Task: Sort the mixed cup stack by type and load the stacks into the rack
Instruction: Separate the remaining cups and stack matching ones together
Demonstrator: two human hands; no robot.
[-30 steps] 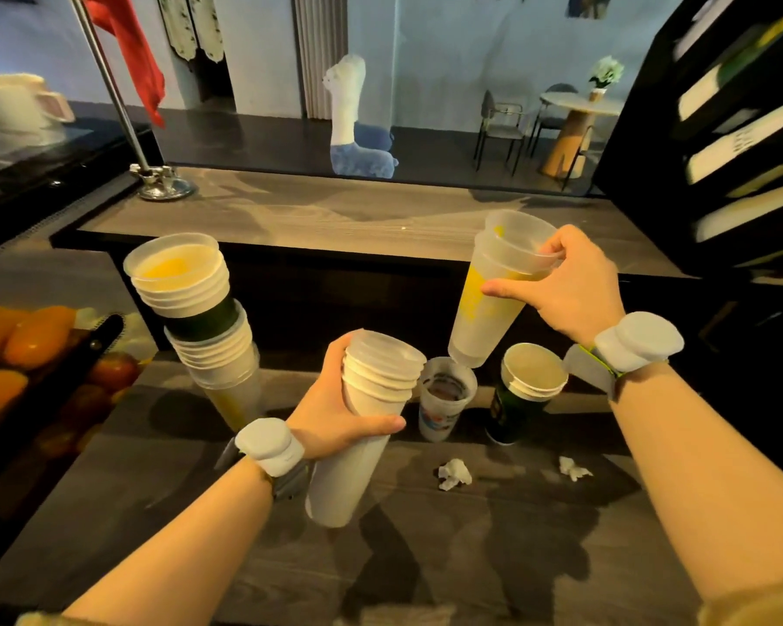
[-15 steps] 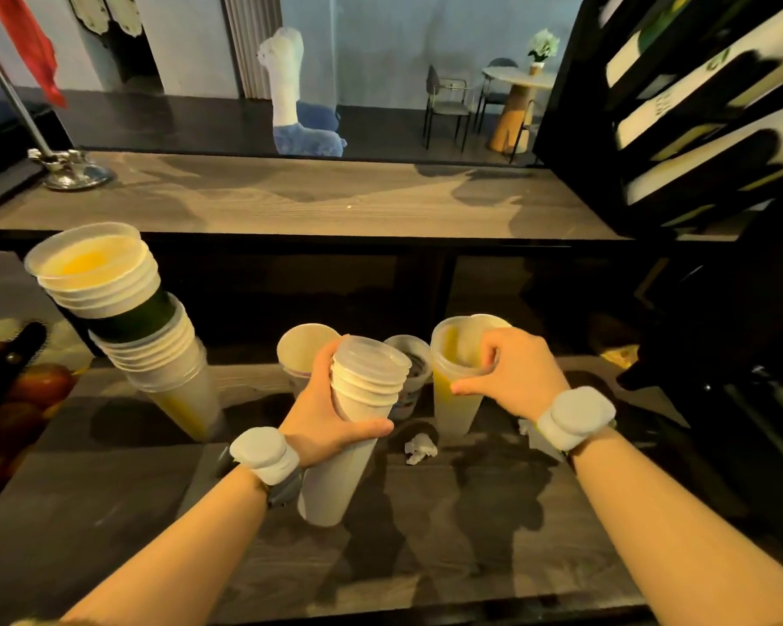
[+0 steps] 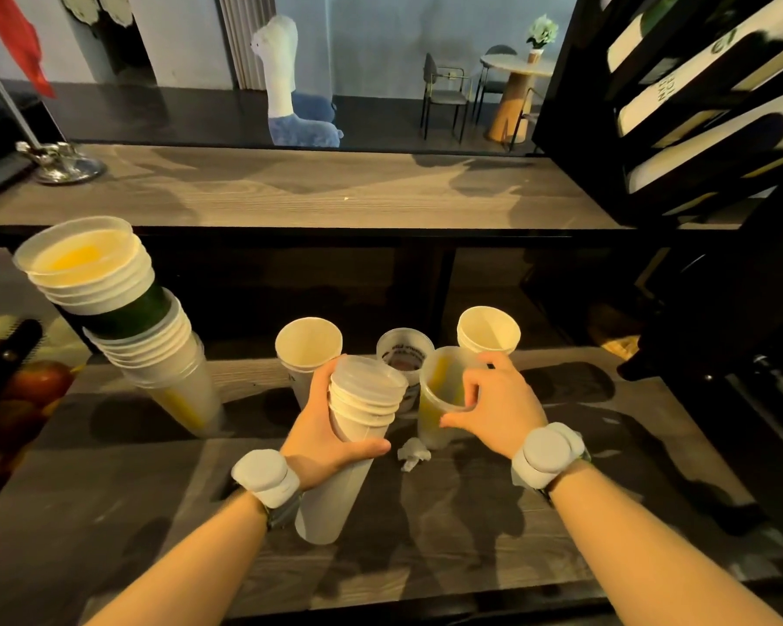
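Observation:
My left hand (image 3: 324,433) grips a tilted stack of frosted white cups (image 3: 351,449) above the counter's middle. My right hand (image 3: 500,404) rests its fingers on the rim of a frosted cup with a yellow stripe (image 3: 439,399), which stands on the counter; whether the grip still holds is unclear. A tall leaning mixed cup stack (image 3: 123,327) stands at the left. Behind my hands stand a paper cup (image 3: 308,345), a printed clear cup (image 3: 403,354) and another paper cup (image 3: 489,329). The dark rack (image 3: 679,106) with slanted white cup stacks fills the upper right.
A crumpled paper scrap (image 3: 412,456) lies on the wooden counter (image 3: 471,535) between my hands. Fruit (image 3: 37,384) sits at the far left. A raised bar top (image 3: 290,187) runs behind, with a metal flag base (image 3: 62,160) on it. Dark equipment (image 3: 765,381) stands at the right.
My right hand has brought the yellow-striped cup down from the air and set it on the counter beside the other cups. The left hand keeps its stack.

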